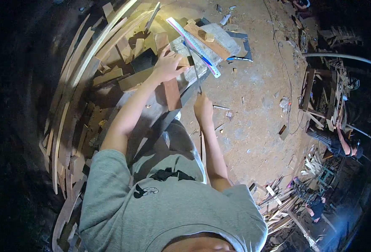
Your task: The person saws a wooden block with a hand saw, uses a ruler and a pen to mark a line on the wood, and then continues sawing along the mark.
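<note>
My left hand [167,66] presses down on a small light wooden block [184,61], with its thumb and fingers around it. Under that lies a reddish-brown board [172,94] across the bench [151,111]. In my closed right hand [203,110] is a long thin metal blade [196,75], seen nearly edge-on, rising past the block's right end. A white and pink ruler [177,28] lies just beyond the blade, with a blue pen [203,57] along it. Farther off, a wooden strip [215,46] carries a small wood piece [209,38].
Long curved wood strips [74,80] and offcuts [109,77] crowd the left. A blue-and-white pen-like item [239,59] lies past the bench end. On the right stand a wooden frame [309,90] and a person [339,143]; another person [315,208] is lower, near scrap wood [280,206].
</note>
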Tool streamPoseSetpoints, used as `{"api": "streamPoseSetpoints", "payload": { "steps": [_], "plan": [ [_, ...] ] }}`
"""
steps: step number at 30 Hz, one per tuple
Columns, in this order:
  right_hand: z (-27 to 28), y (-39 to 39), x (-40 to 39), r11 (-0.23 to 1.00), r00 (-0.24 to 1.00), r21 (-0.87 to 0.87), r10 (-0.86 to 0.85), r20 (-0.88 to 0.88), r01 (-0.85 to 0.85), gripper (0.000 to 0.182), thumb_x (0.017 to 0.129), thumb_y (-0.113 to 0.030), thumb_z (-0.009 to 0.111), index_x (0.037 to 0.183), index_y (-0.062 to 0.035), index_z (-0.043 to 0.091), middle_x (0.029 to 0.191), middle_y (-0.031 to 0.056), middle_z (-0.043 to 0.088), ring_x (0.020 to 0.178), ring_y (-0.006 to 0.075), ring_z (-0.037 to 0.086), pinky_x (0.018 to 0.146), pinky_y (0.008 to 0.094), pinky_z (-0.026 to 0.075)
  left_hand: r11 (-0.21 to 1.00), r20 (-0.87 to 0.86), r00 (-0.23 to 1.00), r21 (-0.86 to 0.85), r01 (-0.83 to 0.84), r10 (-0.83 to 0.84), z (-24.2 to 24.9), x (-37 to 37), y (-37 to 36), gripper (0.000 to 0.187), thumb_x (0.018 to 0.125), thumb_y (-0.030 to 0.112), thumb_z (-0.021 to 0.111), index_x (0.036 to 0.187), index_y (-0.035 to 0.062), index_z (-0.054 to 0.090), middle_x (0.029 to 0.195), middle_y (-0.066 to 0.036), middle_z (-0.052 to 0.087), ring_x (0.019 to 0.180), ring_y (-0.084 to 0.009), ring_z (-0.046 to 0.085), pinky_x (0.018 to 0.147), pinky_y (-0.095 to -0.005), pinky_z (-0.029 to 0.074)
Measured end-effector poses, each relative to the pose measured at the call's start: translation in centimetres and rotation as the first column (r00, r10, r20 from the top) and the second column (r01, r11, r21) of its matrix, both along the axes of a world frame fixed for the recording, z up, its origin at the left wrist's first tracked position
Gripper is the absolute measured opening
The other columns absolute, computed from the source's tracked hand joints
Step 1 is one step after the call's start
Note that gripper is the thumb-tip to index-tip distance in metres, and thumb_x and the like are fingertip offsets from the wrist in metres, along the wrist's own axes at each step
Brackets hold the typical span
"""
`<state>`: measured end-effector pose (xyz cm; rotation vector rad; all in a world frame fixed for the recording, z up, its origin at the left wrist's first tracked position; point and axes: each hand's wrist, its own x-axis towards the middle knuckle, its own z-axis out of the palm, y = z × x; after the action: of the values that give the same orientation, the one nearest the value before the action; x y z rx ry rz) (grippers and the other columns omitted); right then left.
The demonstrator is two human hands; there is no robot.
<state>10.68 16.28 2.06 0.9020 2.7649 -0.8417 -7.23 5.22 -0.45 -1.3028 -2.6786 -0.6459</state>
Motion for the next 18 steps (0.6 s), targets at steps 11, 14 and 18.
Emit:
{"api": "streamPoseSetpoints", "payload": {
  "steps": [11,14,18],
  "plan": [
    [-0.7,-0.1,3.3,0.998,0.996,-0.053,-0.050,-0.074,0.046,0.022,0.087,-0.020,0.043,0.093,-0.0006,0.051,0.064,0.0256,0.056,0.059,0.0422,0.056,0.050,0.0480,0.045,0.999,-0.020,0.999,-0.021,0.046,-0.047,0.1,-0.2,-0.2,0.050,0.076,0.050,0.053,0.091,0.0026,0.057,0.085,-0.015,0.059,0.096,-0.0252,0.053,0.102,-0.0435,0.018],
    [-0.4,-0.2,1.3,0.998,0.987,-0.007,0.061,-0.150,-0.062,0.022,0.086,-0.020,0.044,0.094,-0.0011,0.050,0.067,0.0260,0.057,0.062,0.0419,0.057,0.052,0.0483,0.046,0.998,0.068,0.996,-0.018,0.064,-0.063,0.9,-0.1,-0.1,0.049,0.077,0.047,0.054,0.094,0.0017,0.054,0.085,-0.015,0.057,0.098,-0.0292,0.051,0.101,-0.0444,0.019],
    [1.0,-0.8,4.6,0.998,0.999,-0.049,-0.039,0.007,0.040,0.025,0.088,-0.021,0.040,0.094,0.0003,0.050,0.073,0.0282,0.057,0.070,0.0443,0.056,0.060,0.0507,0.045,0.997,0.082,0.995,-0.041,0.063,-0.059,0.8,-0.1,0.0,0.049,0.077,0.048,0.054,0.093,0.0011,0.054,0.085,-0.015,0.058,0.096,-0.0289,0.052,0.102,-0.0439,0.018]
  ]
}}
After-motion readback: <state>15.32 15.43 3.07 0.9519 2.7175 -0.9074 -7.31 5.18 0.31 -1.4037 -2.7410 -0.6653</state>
